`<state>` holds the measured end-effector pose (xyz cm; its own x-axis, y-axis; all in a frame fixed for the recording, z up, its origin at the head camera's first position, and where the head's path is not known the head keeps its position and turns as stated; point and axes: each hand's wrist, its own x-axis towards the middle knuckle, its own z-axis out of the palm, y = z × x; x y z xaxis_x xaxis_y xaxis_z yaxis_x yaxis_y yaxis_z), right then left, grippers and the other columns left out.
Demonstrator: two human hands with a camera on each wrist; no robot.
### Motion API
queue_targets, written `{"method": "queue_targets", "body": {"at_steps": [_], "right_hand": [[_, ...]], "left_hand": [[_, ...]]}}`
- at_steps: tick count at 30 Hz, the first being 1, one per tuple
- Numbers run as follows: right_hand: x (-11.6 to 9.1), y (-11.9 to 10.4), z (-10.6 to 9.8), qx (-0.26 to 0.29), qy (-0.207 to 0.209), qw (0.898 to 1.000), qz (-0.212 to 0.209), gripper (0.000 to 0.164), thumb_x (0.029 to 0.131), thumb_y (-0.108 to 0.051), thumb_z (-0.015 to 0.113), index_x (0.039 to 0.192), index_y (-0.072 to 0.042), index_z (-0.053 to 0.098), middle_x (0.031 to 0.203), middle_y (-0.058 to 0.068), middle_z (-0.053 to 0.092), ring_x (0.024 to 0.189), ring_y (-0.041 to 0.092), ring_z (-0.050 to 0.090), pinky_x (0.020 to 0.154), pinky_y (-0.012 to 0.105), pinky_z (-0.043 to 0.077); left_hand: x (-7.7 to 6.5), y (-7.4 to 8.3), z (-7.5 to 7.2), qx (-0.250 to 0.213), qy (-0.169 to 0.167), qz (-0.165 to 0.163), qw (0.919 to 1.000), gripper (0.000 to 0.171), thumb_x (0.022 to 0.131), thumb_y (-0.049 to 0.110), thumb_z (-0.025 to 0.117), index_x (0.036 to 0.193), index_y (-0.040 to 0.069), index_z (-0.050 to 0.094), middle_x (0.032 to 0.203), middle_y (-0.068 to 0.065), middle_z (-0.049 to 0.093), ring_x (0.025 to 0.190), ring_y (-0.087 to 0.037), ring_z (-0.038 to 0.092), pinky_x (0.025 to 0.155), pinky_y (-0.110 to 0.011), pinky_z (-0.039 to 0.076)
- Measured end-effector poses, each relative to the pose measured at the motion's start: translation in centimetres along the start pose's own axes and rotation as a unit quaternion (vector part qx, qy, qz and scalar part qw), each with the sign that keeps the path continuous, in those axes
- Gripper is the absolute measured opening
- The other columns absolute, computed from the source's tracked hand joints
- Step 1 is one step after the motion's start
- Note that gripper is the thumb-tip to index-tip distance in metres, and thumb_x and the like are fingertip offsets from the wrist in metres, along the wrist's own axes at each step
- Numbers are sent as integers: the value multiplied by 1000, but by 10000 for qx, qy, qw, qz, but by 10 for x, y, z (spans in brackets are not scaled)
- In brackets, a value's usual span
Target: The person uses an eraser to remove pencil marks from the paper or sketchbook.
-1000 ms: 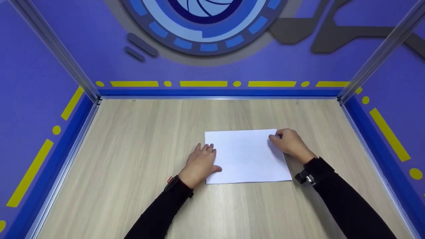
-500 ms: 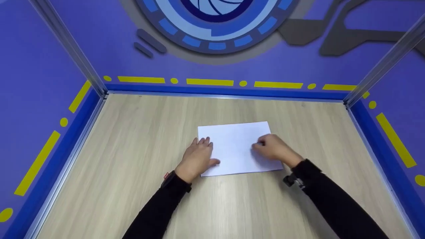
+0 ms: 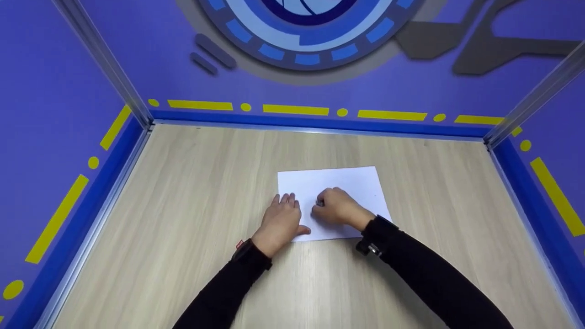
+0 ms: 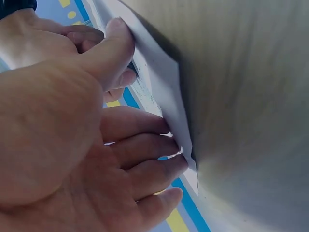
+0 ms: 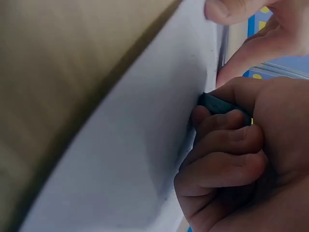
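A white sheet of paper [image 3: 352, 178] lies on the wooden table. My left hand [image 3: 280, 221] rests on its left edge, fingers straight and thumb stretched over the sheet. In the left wrist view the fingertips [image 4: 174, 164] press along the paper's edge. My right hand [image 3: 339, 208] is curled near the middle of the sheet, close beside the left. Between its thumb and fingers it pinches a small dark teal block, which looks like an eraser [image 5: 217, 104], right at the paper; most of it is hidden in the grip. Small dark specks [image 5: 166, 198] dot the paper around it.
The pale wood table [image 3: 205, 183] extends around the paper. Blue-purple panels with yellow dashes [image 3: 295, 109] enclose it at the back and both sides, joined by metal posts [image 3: 109, 68]. Black sleeves [image 3: 429, 265] cover both forearms.
My right hand has swept left across the paper with the eraser, from its right edge to near the middle. The left hand stays on the left edge. The head view has shifted slightly.
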<state>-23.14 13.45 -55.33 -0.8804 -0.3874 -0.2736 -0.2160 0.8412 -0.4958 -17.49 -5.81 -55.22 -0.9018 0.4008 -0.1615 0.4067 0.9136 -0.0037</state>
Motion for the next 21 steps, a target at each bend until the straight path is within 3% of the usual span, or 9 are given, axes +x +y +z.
{"method": "queue_targets", "body": {"at_steps": [5,12,15,21], "right_hand": [[-10,21,-10,125,206,9997,44,38,93,-22,70,64,-20,45,67,-5,41,65,17,44,63,32,35],[-41,89,-41,164,599,9964,570,20,92,-22,68,78,-7,69,84,7,62,79,24,57,69,34,43],[-52,111,-47,266,667,9936,876,21,94,-23,68,81,-6,71,84,7,60,79,24,56,68,33,42],[-60,119,-50,299,774,9905,1094,27,95,-25,67,74,-10,59,75,2,48,72,22,51,63,31,38]], "left_hand": [[0,0,-3,1,-142,-56,9999,95,96,70,72,156,-3,59,165,-21,58,158,-32,54,135,-50,38],[0,0,-2,-104,-265,3,9996,95,97,70,70,158,-2,57,168,-21,54,160,-33,50,137,-51,35],[-1,-1,0,-173,-359,-18,9992,95,98,69,70,159,-2,56,170,-21,52,162,-32,48,137,-50,34],[0,1,1,-177,-175,4,9997,94,97,69,71,157,-3,58,168,-21,54,160,-33,50,136,-51,36]]}}
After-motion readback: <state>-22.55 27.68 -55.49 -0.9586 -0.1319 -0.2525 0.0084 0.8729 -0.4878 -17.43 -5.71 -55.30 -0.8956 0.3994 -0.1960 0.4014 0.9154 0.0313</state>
